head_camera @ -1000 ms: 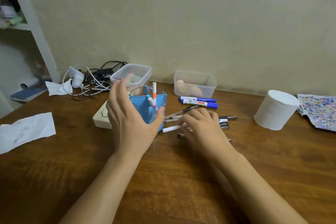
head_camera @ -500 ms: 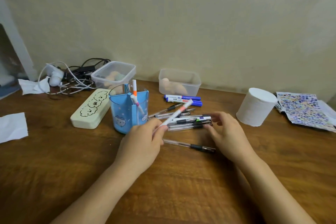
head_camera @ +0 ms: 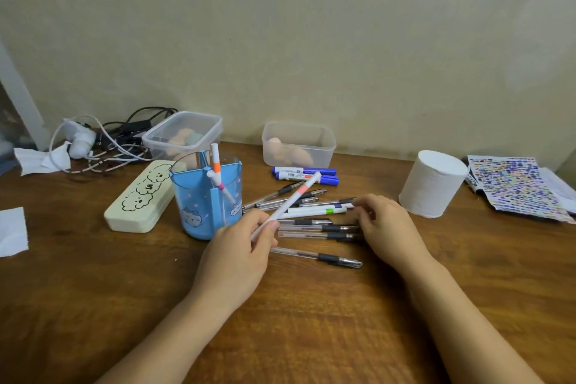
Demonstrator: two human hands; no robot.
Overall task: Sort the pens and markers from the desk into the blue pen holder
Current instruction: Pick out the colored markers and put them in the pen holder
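The blue pen holder (head_camera: 199,203) stands on the desk left of centre, with two white markers (head_camera: 215,165) inside it. My left hand (head_camera: 240,256) is just right of the holder and grips a white marker with a pink band (head_camera: 291,198), tilted up to the right. Several clear ballpoint pens (head_camera: 314,227) and a white marker with a green band (head_camera: 314,212) lie in a loose pile between my hands. Two blue markers (head_camera: 307,174) lie behind the pile. My right hand (head_camera: 389,227) rests at the pile's right end, fingertips touching the pens.
A cream pencil case (head_camera: 140,196) lies left of the holder. Two clear plastic boxes (head_camera: 299,143) and a cable tangle (head_camera: 103,143) sit at the back. A toilet-paper roll (head_camera: 431,187) and a colourful sheet (head_camera: 517,187) are at right; white paper (head_camera: 12,231) at left.
My left hand left the holder and now holds the pink-banded marker, passed from my right hand. My right hand moved to the pile's right end. The view shifted right.
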